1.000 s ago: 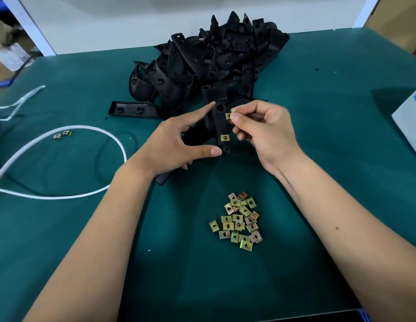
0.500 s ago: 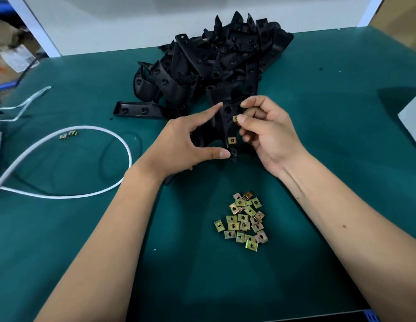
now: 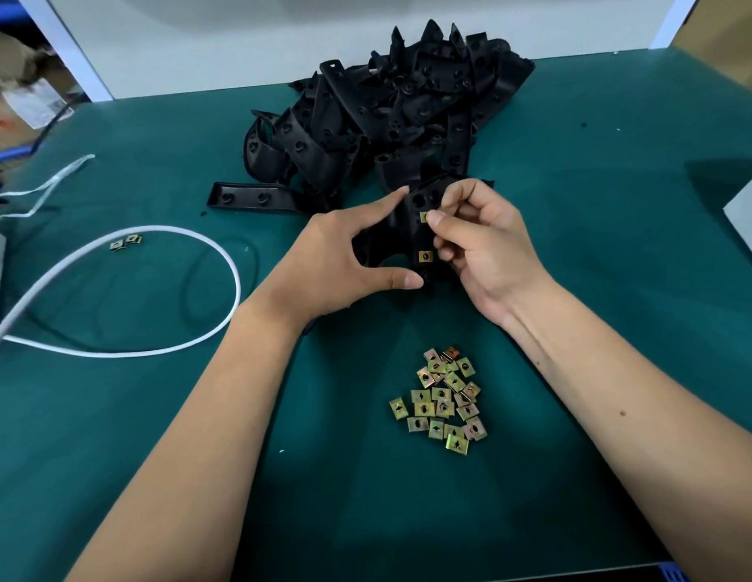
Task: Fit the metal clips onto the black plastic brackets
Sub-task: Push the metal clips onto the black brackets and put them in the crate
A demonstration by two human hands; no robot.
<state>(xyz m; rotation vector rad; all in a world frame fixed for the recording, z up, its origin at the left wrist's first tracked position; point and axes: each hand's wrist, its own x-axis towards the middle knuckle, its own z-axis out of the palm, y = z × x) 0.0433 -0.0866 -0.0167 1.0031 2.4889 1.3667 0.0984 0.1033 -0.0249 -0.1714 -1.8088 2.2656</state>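
Two hands meet over one black bracket above the middle of the green table; the left hand grips it from the left, forefinger stretched along its top edge and thumb pressed under its lower edge, the other fingers hidden behind the plastic; the right hand has its fingers curled, thumb and forefinger pinching a metal clip against the bracket's right edge; a second clip already sits lower on that same edge. Just behind the held bracket, a heap of black brackets reaches back to the table's far edge by the white wall; one long bracket lies flat at the heap's left foot. Near the front, between the two forearms, a loose pile of clips lies on the mat, well apart from the hands; green mat lies bare around it and toward the near edge. On the left a white cable loops across the table, with two stray clips inside the loop near its top; bare mat lies between the loop and the left forearm. At the right edge a pale box corner juts in, with bare mat between it and the right hand.
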